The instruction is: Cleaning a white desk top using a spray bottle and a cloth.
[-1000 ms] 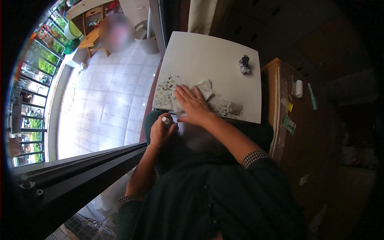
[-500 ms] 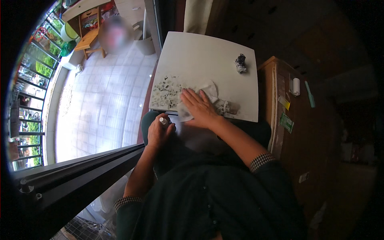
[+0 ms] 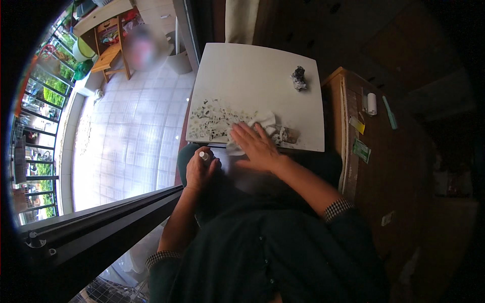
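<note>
A white board [image 3: 252, 70] lies across my lap, with dark specks and smudges [image 3: 209, 121] over its near left part. My right hand [image 3: 257, 146] rests with fingers stretched on a white tissue [image 3: 267, 121] near the board's front edge, and much of the tissue is hidden beneath it. Beside the tissue, to the right, is a brownish-grey smeared patch [image 3: 289, 135]; whether it is a stain or a flat piece I cannot tell. Just off the board's near left corner, my left hand [image 3: 198, 169] is closed round a small bottle with a white top [image 3: 204, 155].
A crumpled, blackened tissue [image 3: 299, 79] sits on the board's far right. At the right, a wooden cabinet [image 3: 374, 166] bears a white roll [image 3: 372, 104] and a teal stick-like tool [image 3: 390, 112]. To the left are a dark rail [image 3: 111, 217], a tiled floor [image 3: 131, 131] and a wooden chair [image 3: 108, 55].
My right hand has slid slightly right and toward me, and the tissue is more bunched. More dark specks show where it lay. The left hand keeps its hold on the bottle.
</note>
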Demonstrator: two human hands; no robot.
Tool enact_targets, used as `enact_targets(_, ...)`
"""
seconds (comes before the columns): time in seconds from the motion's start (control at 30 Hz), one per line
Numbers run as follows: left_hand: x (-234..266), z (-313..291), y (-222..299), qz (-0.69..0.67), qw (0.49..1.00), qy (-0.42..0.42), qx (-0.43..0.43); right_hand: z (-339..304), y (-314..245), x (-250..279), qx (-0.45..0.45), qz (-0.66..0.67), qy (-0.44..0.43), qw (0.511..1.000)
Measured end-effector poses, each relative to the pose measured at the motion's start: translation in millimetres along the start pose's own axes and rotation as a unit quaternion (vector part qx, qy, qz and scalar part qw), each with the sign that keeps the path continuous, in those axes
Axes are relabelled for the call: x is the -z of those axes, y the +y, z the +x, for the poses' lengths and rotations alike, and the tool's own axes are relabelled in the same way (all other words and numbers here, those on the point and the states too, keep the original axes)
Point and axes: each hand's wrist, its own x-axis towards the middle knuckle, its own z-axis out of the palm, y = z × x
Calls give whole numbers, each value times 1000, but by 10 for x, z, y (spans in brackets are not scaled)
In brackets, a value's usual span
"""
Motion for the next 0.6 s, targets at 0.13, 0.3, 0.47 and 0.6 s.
enact_targets(0.13,-53,47,33,5,1000,-1,-9,343,173,-132,-25,-17,36,999)
enact_targets(0.3,-35,-1,-34,17,1000,9,4,376,37,-7,-46,4,20,999)
enact_targets(0.47,-6,-12,-23,32,999,4,26,-150,23,18,-22,14,39,999)
enact_targets(0.6,-48,53,23,15,1000,-4,11,-317,264,38,-14,11,46,999)
